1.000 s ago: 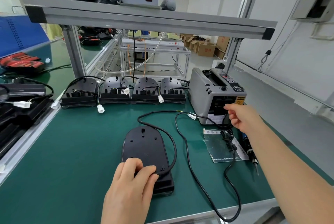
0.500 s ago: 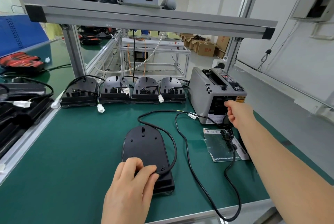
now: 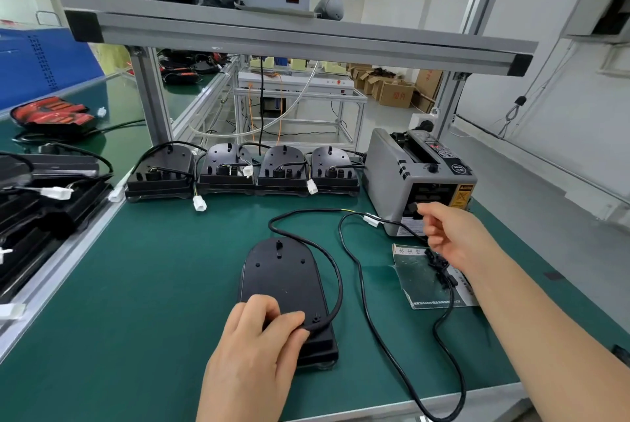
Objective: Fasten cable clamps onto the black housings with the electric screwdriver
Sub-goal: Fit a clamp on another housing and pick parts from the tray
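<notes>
We are judging it early: left hand (image 3: 252, 357) grip is pinning the cable (image 3: 335, 285) onto the near black housing (image 3: 283, 282) on the bench (image 3: 153, 285), right hand (image 3: 450, 237) grip is pinching a small dark piece (image 3: 413, 207) at the grey dispenser (image 3: 392, 179) far right; screwdriver is not showing, screwing not yet begun

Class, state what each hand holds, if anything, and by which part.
Left hand holds the black housing down at its near end, thumb on its cable. Right hand pinches a small dark piece at the grey dispenser.
</notes>
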